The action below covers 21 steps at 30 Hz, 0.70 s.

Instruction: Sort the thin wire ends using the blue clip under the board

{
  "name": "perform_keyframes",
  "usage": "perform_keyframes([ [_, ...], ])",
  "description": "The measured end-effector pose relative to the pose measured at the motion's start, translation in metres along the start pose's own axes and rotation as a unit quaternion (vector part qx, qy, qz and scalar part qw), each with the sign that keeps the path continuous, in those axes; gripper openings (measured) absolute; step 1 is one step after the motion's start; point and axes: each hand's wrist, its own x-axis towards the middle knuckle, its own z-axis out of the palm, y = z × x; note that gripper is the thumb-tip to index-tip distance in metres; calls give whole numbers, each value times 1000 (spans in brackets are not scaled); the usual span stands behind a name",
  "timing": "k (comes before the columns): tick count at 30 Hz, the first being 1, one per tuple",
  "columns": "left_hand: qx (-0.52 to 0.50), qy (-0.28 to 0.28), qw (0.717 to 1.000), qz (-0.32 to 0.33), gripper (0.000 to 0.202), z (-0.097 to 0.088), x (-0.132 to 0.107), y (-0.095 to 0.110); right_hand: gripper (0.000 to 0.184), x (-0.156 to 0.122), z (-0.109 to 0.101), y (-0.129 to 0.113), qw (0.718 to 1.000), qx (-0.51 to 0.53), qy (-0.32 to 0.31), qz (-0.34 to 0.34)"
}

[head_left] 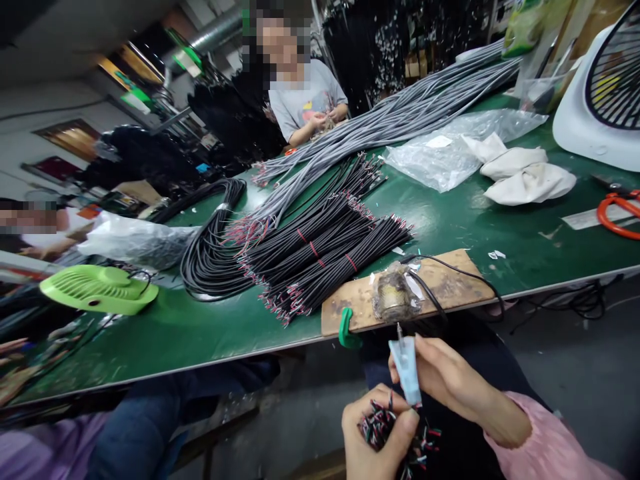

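Hands first: your right hand (450, 383) is closed around a pale blue soldering iron (406, 370), tip pointing up toward the tabletop (200, 327) edge. Your left hand (377, 433) is clenched on a bundle of stripped wire ends (380, 420), red, green and black, held below the tabletop over your lap, just beside the iron's lower end.

Wooden board (450, 283) sits at the tabletop edge right above your hands, with a grimy solder pot (393, 297) on it and a black cord (465, 273) running off the right end. Green clamp (346, 330) is at the board's left corner. Black cable bundles (325, 257) lie just left of the board, grey cables (400, 113) further back.

Risks, my read:
- Iron and wire ends are very close in your hands, in mid-air. A slip puts the hot part on your left fingers or melts insulation.
- You're working over your lap, so any solder drip lands on your legs.
- Loose grip on the bundle lets strands splay and the ends go uneven.
- The cord hangs off the edge near your right arm, so a snag could drag the pot.
- Orange scissors (617, 213) and white cloths (525, 173) are well apart, no issue.

A seated person (305, 100) is working across the tabletop, hands clear of yours.
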Motion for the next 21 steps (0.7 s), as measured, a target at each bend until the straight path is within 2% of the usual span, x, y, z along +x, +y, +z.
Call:
perform_keyframes([
  [5, 14, -5, 999, 37, 33, -5, -2, -9, 44, -7, -23, 10, 1000, 0, 3, -8],
  [7, 14, 1, 999, 46, 33, -7, -7, -16, 36, -12, -31, 9, 998, -62, 23, -19],
  [9, -13, 10, 1000, 26, 34, -6, -14, -25, 28, -19, -35, 6, 987, -150, 44, -31],
  [12, -87, 45, 993, -64, 37, -2, -26, -37, 23, -27, -31, 2, 964, -257, 47, -50],
  [15, -96, 86, 983, -131, 45, 3, -34, -47, 20, -34, -20, 0, 944, -317, 10, -90],
  [18, -54, 98, 984, -137, 46, 2, -37, -52, 14, -37, -10, 0, 925, -357, -18, -127],
  [21, -21, 92, 987, -130, 43, -1, -36, -56, 4, -40, -4, -1, 908, -389, -6, -157],
])
